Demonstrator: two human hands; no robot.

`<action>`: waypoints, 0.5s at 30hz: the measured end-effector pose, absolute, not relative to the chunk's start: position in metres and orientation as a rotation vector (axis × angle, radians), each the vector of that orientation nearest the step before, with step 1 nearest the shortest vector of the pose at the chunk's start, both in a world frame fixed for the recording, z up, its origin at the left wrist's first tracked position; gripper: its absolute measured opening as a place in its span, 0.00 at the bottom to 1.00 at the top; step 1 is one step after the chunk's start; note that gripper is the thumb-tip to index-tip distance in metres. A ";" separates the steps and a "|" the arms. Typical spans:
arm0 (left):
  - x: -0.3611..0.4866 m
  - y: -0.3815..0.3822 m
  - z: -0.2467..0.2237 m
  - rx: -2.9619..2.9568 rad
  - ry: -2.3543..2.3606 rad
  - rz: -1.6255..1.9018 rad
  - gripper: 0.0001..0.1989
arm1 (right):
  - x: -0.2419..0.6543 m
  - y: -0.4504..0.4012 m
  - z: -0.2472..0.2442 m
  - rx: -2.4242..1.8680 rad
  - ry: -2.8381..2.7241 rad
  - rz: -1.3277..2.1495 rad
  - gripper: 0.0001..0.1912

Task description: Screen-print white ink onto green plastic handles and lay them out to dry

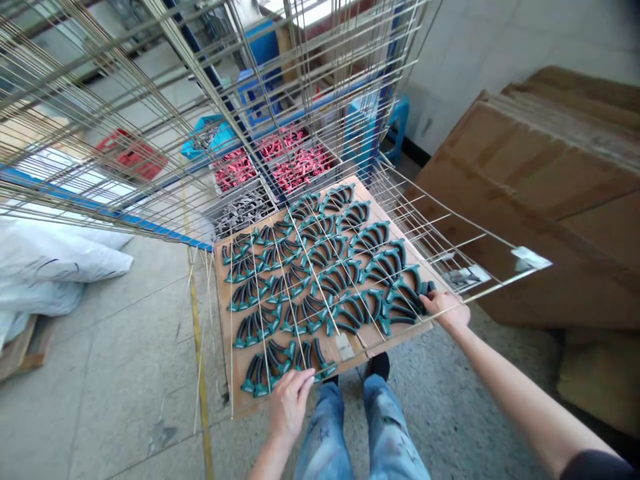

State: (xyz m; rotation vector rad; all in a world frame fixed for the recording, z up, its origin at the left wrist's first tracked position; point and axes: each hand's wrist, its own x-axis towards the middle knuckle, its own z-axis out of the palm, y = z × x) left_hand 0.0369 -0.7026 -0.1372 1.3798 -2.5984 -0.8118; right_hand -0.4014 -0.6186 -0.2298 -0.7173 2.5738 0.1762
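Observation:
A wire shelf [313, 267] of a drying rack lies tilted over a cardboard sheet [240, 404], its front wire crossing just before me. Rows of curved black-and-teal handle-like pieces [330, 280] cover the cardboard, seen through the wires. My left hand [290, 403] is closed, pinching the shelf's front wire near the cardboard's front edge. At the front right corner my right hand [447, 309] is closed at the same front wire, its fingertips beside the last dark pieces. Part of its grip is hidden.
More wire shelves [125, 100] rise on a blue frame ahead. Grey crates hold red-pink pieces [305, 163] and grey pieces [243, 210]. Large cardboard boxes [540, 200] stand on the right. White sacks [60, 253] lie at left, and a blue stool [397, 127] stands behind.

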 end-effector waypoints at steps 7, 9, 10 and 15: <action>0.027 -0.700 -0.164 1.511 -2.761 -0.798 0.17 | -0.381 -0.571 -0.246 -0.834 2.764 -0.125 0.22; 0.022 -0.698 -0.172 1.567 -2.868 -0.717 0.17 | -0.374 -0.553 -0.253 -0.845 2.782 -0.171 0.23; 0.019 -0.696 -0.176 1.590 -2.926 -0.691 0.17 | -0.370 -0.544 -0.255 -0.849 2.785 -0.196 0.24; 0.010 -0.691 -0.195 1.667 -3.130 -0.754 0.23 | -0.347 -0.505 -0.260 -0.813 2.770 -0.259 0.25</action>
